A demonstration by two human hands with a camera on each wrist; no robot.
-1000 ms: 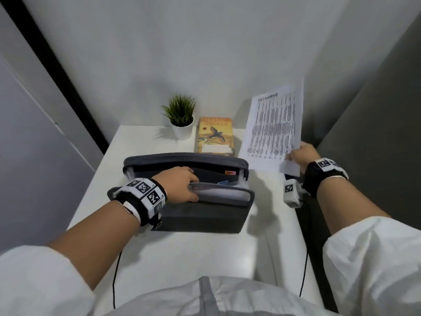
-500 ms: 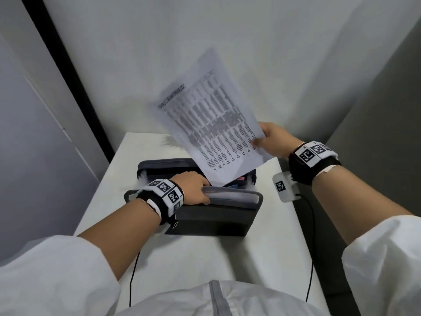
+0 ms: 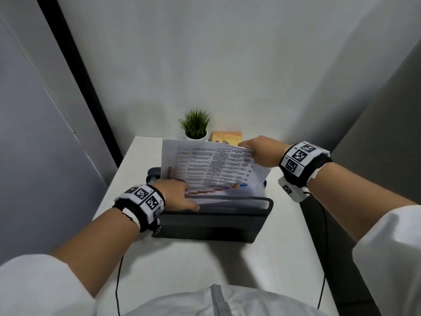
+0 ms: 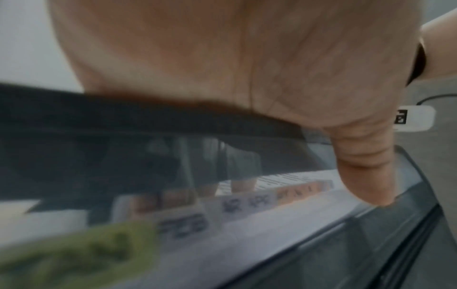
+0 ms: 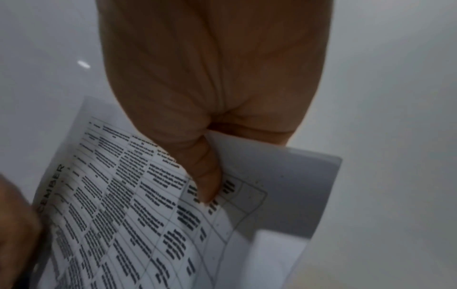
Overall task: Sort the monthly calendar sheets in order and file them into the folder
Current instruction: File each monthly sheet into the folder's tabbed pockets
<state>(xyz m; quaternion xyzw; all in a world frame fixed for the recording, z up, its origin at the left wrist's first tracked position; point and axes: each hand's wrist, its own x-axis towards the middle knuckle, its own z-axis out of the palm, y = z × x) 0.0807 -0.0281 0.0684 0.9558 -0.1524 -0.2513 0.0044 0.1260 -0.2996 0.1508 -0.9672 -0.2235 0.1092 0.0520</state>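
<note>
We pinch the December sheet [image 3: 214, 165] at its top corner with our right hand [image 3: 262, 153] and lower it into the open folder [image 3: 211, 222], whose front our left hand [image 3: 177, 195] grips. This looks like the last month; only seating it remains.

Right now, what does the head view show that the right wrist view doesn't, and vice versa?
Head view only: the left hand holding the front wall of the open grey folder, its coloured tabs, the sheet's lower edge entering the folder, plus the plant, the book and the white table.

Right wrist view only: the sheet's heading ending in "EMBER", its grid of cells, and the thumb pressed on the printed face.

Both: the right hand pinching the calendar sheet at its edge.
</note>
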